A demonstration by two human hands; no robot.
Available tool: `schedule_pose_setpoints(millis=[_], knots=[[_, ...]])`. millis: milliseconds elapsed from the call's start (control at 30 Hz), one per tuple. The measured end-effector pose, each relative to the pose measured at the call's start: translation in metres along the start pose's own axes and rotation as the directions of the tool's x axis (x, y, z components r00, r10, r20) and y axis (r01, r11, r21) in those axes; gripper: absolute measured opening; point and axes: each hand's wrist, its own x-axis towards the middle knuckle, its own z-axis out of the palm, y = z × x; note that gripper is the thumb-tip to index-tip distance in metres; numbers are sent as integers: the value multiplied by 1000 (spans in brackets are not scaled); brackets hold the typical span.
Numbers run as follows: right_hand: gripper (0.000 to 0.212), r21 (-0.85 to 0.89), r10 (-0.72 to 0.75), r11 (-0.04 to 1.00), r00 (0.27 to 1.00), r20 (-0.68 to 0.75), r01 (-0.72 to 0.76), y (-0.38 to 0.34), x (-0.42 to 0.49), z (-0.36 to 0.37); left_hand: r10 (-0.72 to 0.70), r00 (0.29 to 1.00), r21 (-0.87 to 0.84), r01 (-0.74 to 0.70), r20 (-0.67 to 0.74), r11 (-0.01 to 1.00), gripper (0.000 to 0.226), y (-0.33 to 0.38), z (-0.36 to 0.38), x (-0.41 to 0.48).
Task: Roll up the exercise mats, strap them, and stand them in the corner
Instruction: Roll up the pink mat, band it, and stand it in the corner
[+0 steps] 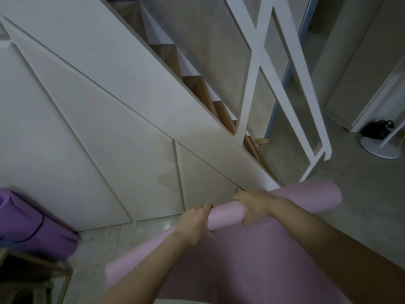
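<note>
Pale floor (361, 194) running along the white-panelled side of a staircase (131, 106) with wooden treads, that's the whole setting, and it's pretty dim. Right in front of that panelled side, near the low end of the staircase, lies the pink mat (252, 260), partly rolled. The roll (225, 216) sits across its far end and the flat part stretches back toward the person. Both hands are on the middle of the roll, close together. The left hand (197, 224) has its fingers curled over the top, and the right hand (256, 207) wraps it the same way just beside, so both have a full closed grip on the foam.

Handling-wise it looks like thin, light foam, soft and bendy, so no worry about breaking it. The catch is it probably wants to spring open. The ends could also flop or telescope, since the roll sticks out well past the hands on both sides. Spreading the hands nearer the ends would likely keep it tighter. The surface looks matte, so probably grippy rather than slippery.

Further along the staircase side, toward its tall end, a purple mat (32, 233) is already rolled with a dark band round it. It's either leaning or lying against the panels, can't tell which. Past the foot of the staircase there's the white railing (274, 84), then a round white lamp base (380, 148) with a dark bag (377, 129) beside it.
</note>
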Motion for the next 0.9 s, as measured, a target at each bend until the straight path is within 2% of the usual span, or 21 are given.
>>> schedule_pose_setpoints(millis=[133, 233, 300, 400, 500, 600, 667, 733, 800, 900], knots=[[46, -238, -145, 969, 942, -304, 72, -3, -9, 25, 33, 974, -196, 12, 222, 980, 48, 3, -9, 3], [47, -241, -198, 964, 913, -357, 115, 2, -11, 39, 123, 899, -354, 38, 420, 935, 61, -4, -17, 6], [45, -240, -180, 965, 927, -328, 102, 0, -12, 41, 146, 871, -359, 37, 469, 933, 71, -7, -19, 10], [41, -238, -132, 970, 937, -324, 54, -2, -10, 41, 89, 916, -242, 9, 391, 970, 58, -5, -13, 10], [39, -186, -58, 982, 962, -266, 8, -6, -7, 37, 18, 984, -40, -11, 176, 999, 51, -1, -1, 1], [42, -148, -27, 989, 992, -122, 9, -10, -2, 27, 3, 999, 112, 3, -52, 994, 50, 2, 15, -14], [45, -120, -42, 992, 999, 19, 44, -11, 1, 20, 24, 991, 173, -1, -130, 985, 57, 5, 25, -23], [55, -68, -43, 996, 991, 126, 52, -8, 5, 16, 67, 984, 221, -30, -164, 975, 66, 8, 29, -30], [60, -36, -31, 999, 982, 187, 38, -5, 6, 16, 47, 991, 157, -28, -123, 987, 55, 7, 31, -31], [52, -8, -30, 999, 979, 202, 33, -6, 4, 17, 37, 998, -13, -37, 41, 999, 49, 4, 26, -25]])
